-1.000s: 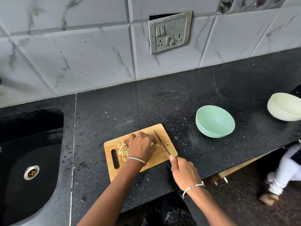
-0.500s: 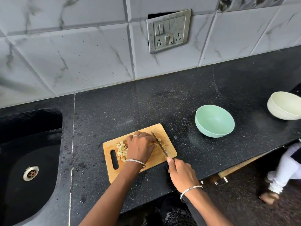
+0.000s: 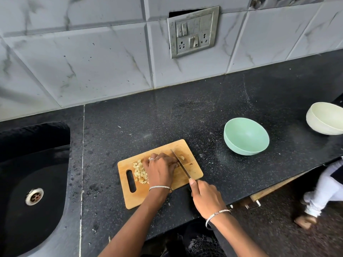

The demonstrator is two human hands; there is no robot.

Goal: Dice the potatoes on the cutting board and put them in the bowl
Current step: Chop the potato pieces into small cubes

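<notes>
The left hand (image 3: 160,169), fingers (image 3: 169,160) curled, pins the mostly hidden potato (image 3: 181,157) to the cutting board (image 3: 193,171), with the diced pieces (image 3: 140,172) to its left. The right hand (image 3: 206,197) grips the knife (image 3: 181,163). Its blade sits just right of those fingers and runs diagonally away; the green bowl (image 3: 225,134) lies well to the right.

Black countertop (image 3: 167,115) bears 3 things — cutting board (image 3: 194,170) just left of the right hand (image 3: 207,198) grip, green bowl (image 3: 241,150) beyond-right, cream bowl (image 3: 319,127) farthest right.

Grey marbled wall tiles (image 3: 92,58), metal switch plate (image 3: 193,32), black speckled counter (image 3: 167,115), black sink (image 3: 31,182)
</notes>
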